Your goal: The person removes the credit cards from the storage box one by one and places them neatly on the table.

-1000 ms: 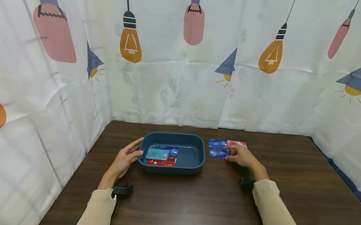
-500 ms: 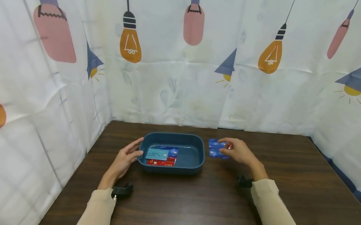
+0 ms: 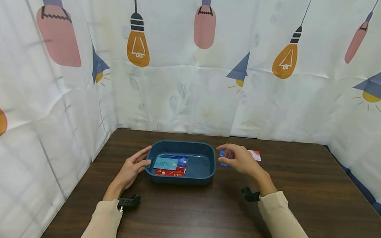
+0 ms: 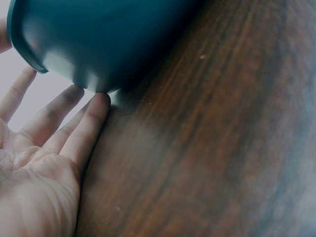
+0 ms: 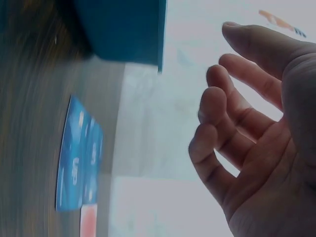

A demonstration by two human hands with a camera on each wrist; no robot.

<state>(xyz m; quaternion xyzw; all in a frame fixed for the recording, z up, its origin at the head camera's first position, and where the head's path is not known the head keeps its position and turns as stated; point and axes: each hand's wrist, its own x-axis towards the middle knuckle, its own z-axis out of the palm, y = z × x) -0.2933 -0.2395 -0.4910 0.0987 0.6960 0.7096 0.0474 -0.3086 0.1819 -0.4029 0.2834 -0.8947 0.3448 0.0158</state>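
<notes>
As blue cards (image 5: 78, 158) lie beside tub (image 5: 126, 29), both read "VIP".

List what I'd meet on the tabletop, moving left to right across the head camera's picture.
Left hand → dark-blue rectangular tray → right hand.

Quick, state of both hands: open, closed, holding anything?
Left hand: open, touching the blue tub.
Right hand: open, holding nothing.
</notes>
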